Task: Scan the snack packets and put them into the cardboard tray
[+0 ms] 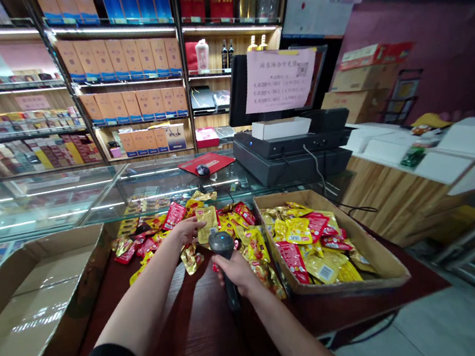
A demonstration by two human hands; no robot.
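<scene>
1. We have the gold packet [207, 224] just beyond the scanner [221, 241] and slightly to its left, its long side running roughly away from us; whether they touch, we cannot tell.
2. Our left hand [189, 230] is nearer the packet, pinching its left edge with the fingers.
3. Our right hand [237, 272] is wrapped around the scanner's handle, which runs back towards us, its head towards the packet.
4. We count one scanner, one packet in hand and two boxes: the left box [80, 301] well left of the scanner, the right box [351, 288] to its right.
5. Loose packets [175, 214] lie left, right and beyond the scanner; they overlap too much for us to count, as do the boxed packets [299, 231].
6. We see one mouse [203, 170], beyond the scanner.
</scene>
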